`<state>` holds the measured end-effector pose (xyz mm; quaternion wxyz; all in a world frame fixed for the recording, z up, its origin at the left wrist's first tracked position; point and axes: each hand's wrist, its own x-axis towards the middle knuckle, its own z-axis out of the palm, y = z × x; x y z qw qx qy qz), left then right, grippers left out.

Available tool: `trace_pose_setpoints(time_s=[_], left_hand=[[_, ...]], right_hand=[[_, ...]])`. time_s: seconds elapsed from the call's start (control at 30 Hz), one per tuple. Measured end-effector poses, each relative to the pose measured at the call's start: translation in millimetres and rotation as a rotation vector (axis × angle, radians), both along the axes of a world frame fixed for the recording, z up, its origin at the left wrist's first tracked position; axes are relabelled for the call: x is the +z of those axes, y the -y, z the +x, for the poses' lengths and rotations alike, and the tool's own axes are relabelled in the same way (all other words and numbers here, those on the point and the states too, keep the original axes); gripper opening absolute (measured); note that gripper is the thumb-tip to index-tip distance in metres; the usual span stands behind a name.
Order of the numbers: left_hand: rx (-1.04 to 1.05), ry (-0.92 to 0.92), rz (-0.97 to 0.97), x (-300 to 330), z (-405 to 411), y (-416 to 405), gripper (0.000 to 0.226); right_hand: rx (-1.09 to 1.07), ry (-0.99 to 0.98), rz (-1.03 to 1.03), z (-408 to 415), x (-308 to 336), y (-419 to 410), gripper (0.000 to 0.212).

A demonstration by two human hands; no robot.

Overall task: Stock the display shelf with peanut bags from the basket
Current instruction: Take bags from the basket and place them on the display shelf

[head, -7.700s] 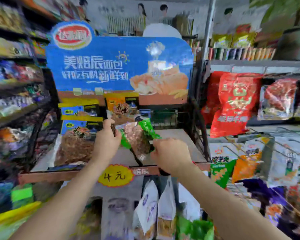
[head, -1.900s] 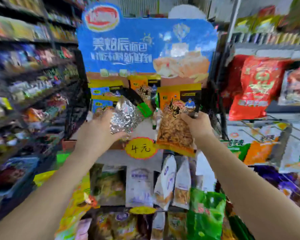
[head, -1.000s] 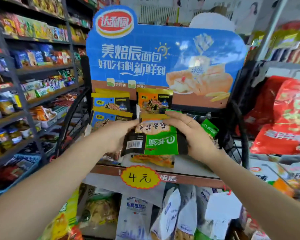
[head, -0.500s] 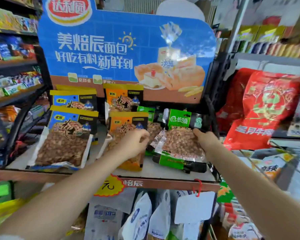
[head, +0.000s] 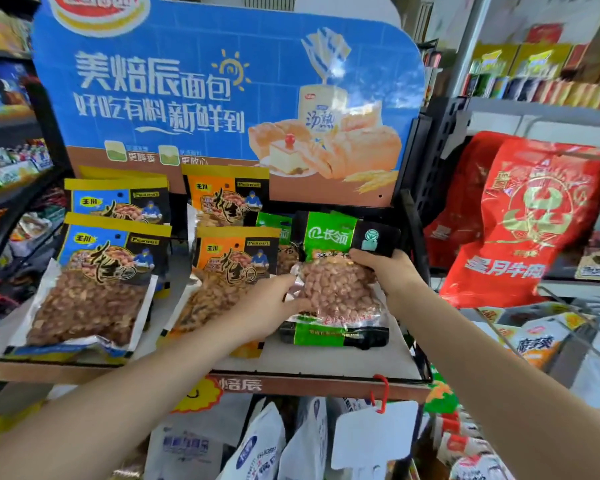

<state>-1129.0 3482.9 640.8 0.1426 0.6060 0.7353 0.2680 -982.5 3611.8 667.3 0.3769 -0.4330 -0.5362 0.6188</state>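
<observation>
Blue bread sign [head: 222, 91] backs the display shelf [head: 326, 363]. On the shelf, left: blue peanut bags [head: 94, 282], two deep, nuts visible through the clear fronts. Middle: orange peanut bags [head: 229, 268], also two deep. Right: green peanut bag [head: 336, 292] leaning at the front, another green one behind. Your left hand [head: 274, 308] has its fingers on the bag's left edge; your right hand [head: 387, 273] pinches its upper right corner.

Both bare arms reach forward; the left hand [head: 271, 306] and right hand [head: 388, 271] each have a curled-finger grip.
</observation>
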Motion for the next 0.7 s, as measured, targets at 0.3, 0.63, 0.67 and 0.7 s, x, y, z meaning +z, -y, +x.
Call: trace_pose_setpoints(time_s=[0.3, 0.63, 0.67, 0.7], left_hand=[[0.056, -0.194, 0.017, -10, 16, -24, 0.043], [-0.092, -0.472, 0.171, 0, 2, 46, 0.032], [-0.147, -0.51, 0.217, -1, 1, 56, 0.03], [-0.205, -0.544, 0.26, -3, 2, 67, 0.029]], right_hand=[[-0.024, 0.26, 0.412, -9, 34, -8, 0.067], [-0.189, 0.531, 0.61, 27, -6, 66, 0.05], [-0.201, 0.582, 0.679, 35, -12, 80, 0.04], [-0.222, 0.617, 0.742, 43, -18, 92, 0.031]])
